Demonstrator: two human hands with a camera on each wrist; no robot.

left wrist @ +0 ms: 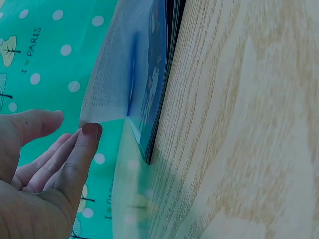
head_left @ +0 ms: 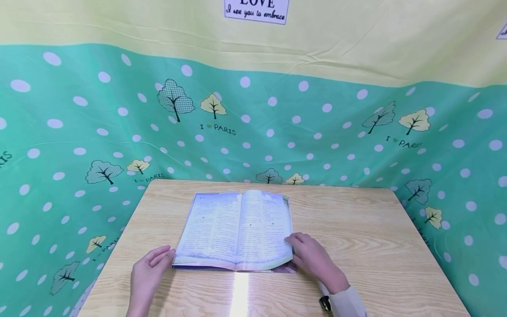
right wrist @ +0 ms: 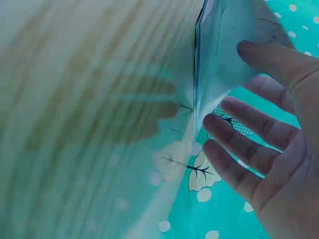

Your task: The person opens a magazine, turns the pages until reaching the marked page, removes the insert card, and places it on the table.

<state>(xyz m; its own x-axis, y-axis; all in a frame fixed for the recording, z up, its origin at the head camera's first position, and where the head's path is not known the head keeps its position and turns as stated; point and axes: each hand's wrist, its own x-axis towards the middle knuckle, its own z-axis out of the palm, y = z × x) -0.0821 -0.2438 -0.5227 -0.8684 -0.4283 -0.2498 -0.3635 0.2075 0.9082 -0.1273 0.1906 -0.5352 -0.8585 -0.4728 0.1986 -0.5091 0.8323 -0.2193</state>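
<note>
An open book [head_left: 210, 229] with printed pages lies on the wooden table. At its lower left corner is my left hand [head_left: 148, 275]. In the left wrist view, a fingertip of this hand [left wrist: 50, 164] touches the page corner, while the thumb stands apart. My right hand [head_left: 313, 257] is at the right edge, where the right page [head_left: 263, 233] lifts a little from what lies beneath. In the right wrist view, the right hand [right wrist: 264, 134] pinches this page's edge between thumb and index finger; the other fingers stretch out below.
The light wood table [head_left: 348, 229] stretches out on both sides of the book, with a bright reflection at the front. A green dotted cloth [head_left: 285, 119] with tree prints hangs behind and at the sides. Something black [head_left: 325, 303] is at the right wrist.
</note>
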